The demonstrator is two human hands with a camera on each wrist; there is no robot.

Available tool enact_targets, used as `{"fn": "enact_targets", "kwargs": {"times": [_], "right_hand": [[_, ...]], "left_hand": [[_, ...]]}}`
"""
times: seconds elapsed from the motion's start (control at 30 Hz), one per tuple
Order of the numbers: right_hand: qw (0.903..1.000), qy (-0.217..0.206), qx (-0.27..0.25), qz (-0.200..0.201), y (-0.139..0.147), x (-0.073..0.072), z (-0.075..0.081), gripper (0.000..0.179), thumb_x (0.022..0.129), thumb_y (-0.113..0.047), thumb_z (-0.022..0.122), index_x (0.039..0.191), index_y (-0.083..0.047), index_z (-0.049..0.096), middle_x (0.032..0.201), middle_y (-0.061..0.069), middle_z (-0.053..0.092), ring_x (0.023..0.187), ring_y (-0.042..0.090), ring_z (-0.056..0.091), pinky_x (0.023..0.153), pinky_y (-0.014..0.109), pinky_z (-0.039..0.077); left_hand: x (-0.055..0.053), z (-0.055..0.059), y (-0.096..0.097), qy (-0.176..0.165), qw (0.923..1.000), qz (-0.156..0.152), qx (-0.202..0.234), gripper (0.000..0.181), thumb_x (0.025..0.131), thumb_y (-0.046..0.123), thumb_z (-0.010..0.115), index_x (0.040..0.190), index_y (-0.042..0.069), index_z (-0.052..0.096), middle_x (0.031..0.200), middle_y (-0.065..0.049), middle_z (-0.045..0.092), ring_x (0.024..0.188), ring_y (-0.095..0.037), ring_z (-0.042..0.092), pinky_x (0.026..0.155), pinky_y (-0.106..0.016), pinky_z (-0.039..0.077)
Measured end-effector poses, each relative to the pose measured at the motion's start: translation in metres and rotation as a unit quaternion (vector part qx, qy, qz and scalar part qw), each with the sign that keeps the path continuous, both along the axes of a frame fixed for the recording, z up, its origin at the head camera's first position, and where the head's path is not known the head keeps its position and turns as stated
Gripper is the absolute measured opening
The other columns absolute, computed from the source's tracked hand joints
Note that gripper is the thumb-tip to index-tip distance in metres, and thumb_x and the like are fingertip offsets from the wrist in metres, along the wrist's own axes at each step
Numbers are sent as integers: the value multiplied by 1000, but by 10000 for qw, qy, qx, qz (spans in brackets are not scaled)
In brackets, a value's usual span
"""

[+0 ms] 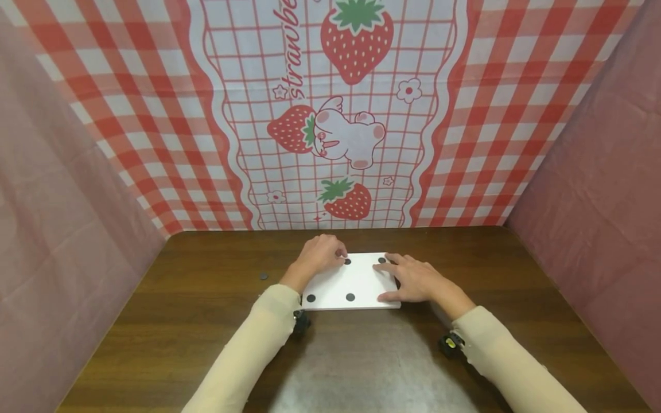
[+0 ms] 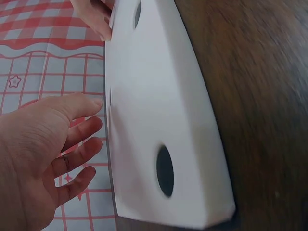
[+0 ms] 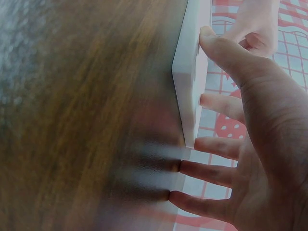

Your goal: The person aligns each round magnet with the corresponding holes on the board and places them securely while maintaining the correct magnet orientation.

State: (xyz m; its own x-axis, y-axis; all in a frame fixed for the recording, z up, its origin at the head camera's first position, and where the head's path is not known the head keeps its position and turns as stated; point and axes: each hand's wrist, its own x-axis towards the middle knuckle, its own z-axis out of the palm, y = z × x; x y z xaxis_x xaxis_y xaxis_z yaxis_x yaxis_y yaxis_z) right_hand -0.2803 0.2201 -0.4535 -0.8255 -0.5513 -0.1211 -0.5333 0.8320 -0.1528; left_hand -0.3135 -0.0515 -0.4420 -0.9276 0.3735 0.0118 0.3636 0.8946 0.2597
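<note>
A flat white board (image 1: 361, 281) with several round black spots lies on the wooden table. My left hand (image 1: 322, 252) reaches over its far left part, fingertips close to the black spot (image 1: 348, 261) at the middle of the far edge. In the left wrist view its fingers bend loosely with nothing between them, beside another black spot (image 2: 165, 171). At the right end, my right hand (image 1: 418, 280) spreads its fingers: the thumb touches the board near its front corner, and some fingertips reach down beside the end in the right wrist view. It partly hides one spot.
A small dark disc (image 1: 264, 276) lies on the table (image 1: 206, 327) left of the board. Behind the table hangs a strawberry-print cloth (image 1: 341, 143), and pink curtains (image 1: 77, 201) stand at both sides.
</note>
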Motion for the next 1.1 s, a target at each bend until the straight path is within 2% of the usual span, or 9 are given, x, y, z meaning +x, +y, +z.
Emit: {"fn": "enact_targets", "kwargs": {"times": [0.47, 0.63, 0.87, 1.1], "right_hand": [[10000, 55, 26, 18, 0, 1, 1, 88, 93, -70, 82, 164, -23, 61, 174, 25, 50, 147, 50, 61, 101, 73, 60], [10000, 29, 20, 8, -1, 1, 2, 88, 93, -69, 82, 164, -22, 61, 174, 25, 50, 148, 50, 60, 103, 74, 59], [10000, 32, 11, 21, -1, 2, 2, 88, 93, -68, 83, 164, -21, 61, 175, 25, 49, 149, 51, 59, 104, 76, 58], [10000, 35, -14, 5, 0, 2, 1, 88, 92, -68, 83, 164, -22, 61, 175, 25, 49, 149, 51, 59, 104, 76, 58]], "left_hand": [[8, -1, -19, 250, 9996, 98, 52, 19, 107, 24, 78, 123, 20, 87, 127, -3, 84, 124, -26, 77, 110, -46, 62], [9, -1, -24, 292, 9995, 131, 42, 19, 108, 27, 76, 122, 20, 87, 127, -3, 84, 123, -26, 77, 108, -45, 63], [13, 0, -33, 297, 9990, 342, 13, 18, 107, 28, 76, 119, 22, 88, 127, -2, 83, 120, -26, 78, 104, -46, 64], [16, 1, -40, 390, 9989, 253, 49, 18, 106, 27, 77, 118, 20, 88, 123, -4, 83, 116, -28, 78, 102, -47, 64]]}}
